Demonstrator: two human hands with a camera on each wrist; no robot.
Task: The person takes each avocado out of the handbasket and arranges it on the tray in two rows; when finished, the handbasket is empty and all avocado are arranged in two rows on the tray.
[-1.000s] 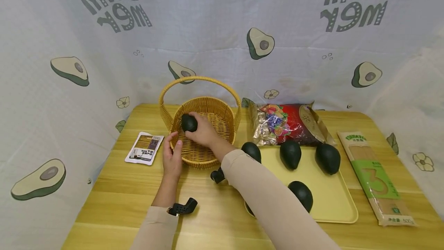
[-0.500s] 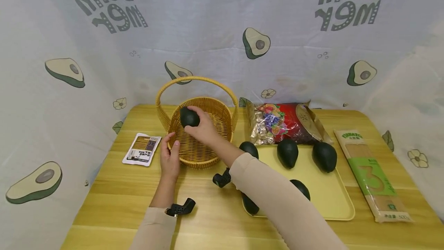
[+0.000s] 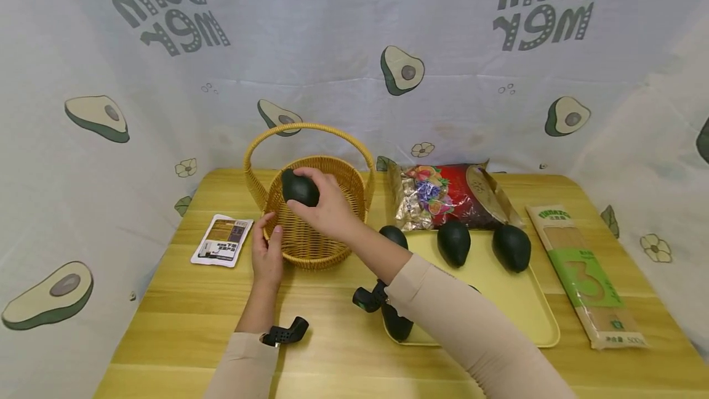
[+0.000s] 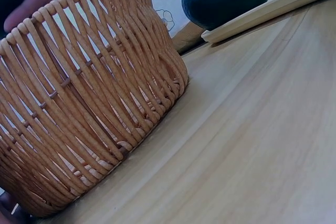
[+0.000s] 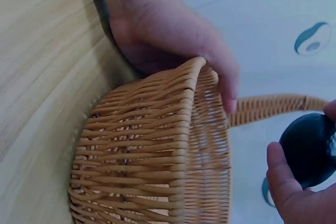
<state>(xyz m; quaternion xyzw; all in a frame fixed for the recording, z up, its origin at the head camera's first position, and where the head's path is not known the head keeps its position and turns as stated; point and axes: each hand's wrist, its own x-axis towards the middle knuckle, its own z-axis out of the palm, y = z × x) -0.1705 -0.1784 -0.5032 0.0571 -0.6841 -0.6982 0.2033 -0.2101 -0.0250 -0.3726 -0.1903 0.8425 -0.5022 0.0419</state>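
My right hand [image 3: 332, 208] grips a dark green avocado [image 3: 298, 188] above the left part of the yellow wicker basket [image 3: 316, 256], thumb and fingers on either side of it. In the right wrist view the avocado [image 5: 308, 149] hangs clear of the basket's rim. My left hand [image 3: 268, 257] holds the basket's near-left rim, its thumb [image 5: 229, 90] hooked over the edge. Several more avocados lie on the yellow tray [image 3: 540, 306], among them one [image 3: 454, 242] at the back. My right sleeve hides part of the tray.
A white pouch [image 3: 223, 240] lies left of the basket. Behind the tray is a red candy bag [image 3: 454, 196]; a noodle packet [image 3: 586, 276] lies to its right. The basket's tall handle [image 3: 310, 127] arches over its opening. A printed curtain [image 3: 332, 36] hangs behind the table.
My right hand has lifted the avocado higher over the basket, and the right forearm has shifted. The left hand stays at the rim. The head view has turned slightly to the right.
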